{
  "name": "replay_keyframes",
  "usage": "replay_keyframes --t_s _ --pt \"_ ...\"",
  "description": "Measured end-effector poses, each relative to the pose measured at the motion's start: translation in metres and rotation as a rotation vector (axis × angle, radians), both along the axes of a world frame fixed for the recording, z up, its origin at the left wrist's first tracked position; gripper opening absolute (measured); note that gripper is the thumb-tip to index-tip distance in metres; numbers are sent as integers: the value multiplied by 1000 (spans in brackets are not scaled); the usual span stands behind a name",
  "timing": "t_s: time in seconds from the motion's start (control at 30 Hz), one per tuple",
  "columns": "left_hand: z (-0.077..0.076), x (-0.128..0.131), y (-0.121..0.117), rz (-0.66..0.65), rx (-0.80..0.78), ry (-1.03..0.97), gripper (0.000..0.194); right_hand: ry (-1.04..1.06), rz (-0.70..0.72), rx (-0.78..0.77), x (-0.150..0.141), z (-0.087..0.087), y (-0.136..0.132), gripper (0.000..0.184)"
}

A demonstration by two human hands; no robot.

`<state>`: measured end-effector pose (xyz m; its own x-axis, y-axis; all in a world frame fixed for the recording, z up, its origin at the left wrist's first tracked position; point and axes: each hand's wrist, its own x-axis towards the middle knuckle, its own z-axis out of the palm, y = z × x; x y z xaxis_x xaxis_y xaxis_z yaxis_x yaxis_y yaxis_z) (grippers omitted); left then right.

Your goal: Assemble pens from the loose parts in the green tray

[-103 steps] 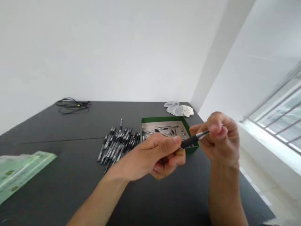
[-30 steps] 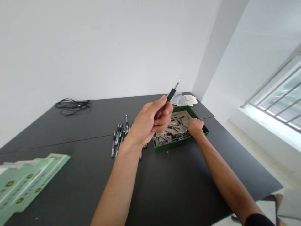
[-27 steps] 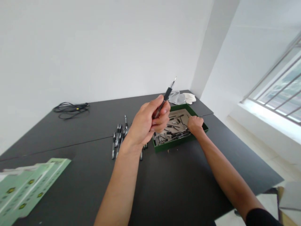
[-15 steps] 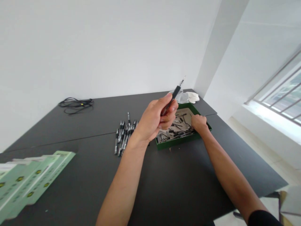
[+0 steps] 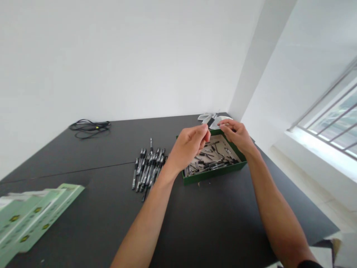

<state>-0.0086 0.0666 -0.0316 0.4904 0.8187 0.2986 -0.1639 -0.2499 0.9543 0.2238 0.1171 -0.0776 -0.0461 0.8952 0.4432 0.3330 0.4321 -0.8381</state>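
Observation:
My left hand (image 5: pixel 188 145) is closed around a pen (image 5: pixel 211 121), its black grip and clear tip slanting up to the right. Close to that tip is my right hand (image 5: pixel 238 137), with thumb and forefinger pinched; whatever small part sits between them is too small to make out. Both hands are above a green box (image 5: pixel 214 174) with a pale bottom, where many small dark and silver pen parts lie scattered. Left of the box, a pile of clear-barrelled pens with black ends (image 5: pixel 147 167) rests on the table, partly behind my left forearm.
The dark table (image 5: pixel 106 216) meets a white wall at the back. A coiled black cable (image 5: pixel 90 127) lies at the far left. Light green printed cartons (image 5: pixel 41 217) overlap at the near left. White cloth-like items (image 5: pixel 205 116) lie behind the box. A barred window is at right.
My right hand has risen out of the box to the pen's tip. My left hand, with the pen, has lowered slightly. The view has shifted a little.

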Motion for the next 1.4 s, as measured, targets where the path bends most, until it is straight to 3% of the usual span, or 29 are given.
replay_keyframes --t_s 0.1,0.23,0.63,1.03,1.27,1.4 --pt "0 6 -4 133 158 135 45 393 184 -12 -22 28 -27 30" --pt "6 9 -14 255 314 250 44 617 261 -60 -42 49 -53 27" --pt "7 12 -18 368 453 304 44 869 443 -190 -56 54 -65 21" --pt "2 18 -18 387 504 196 42 878 488 -235 -65 51 -70 24" --pt "1 20 -20 414 565 222 34 768 414 -81 -59 56 -68 25" --pt "0 21 -21 422 588 238 33 688 449 -53 -51 56 -66 26"
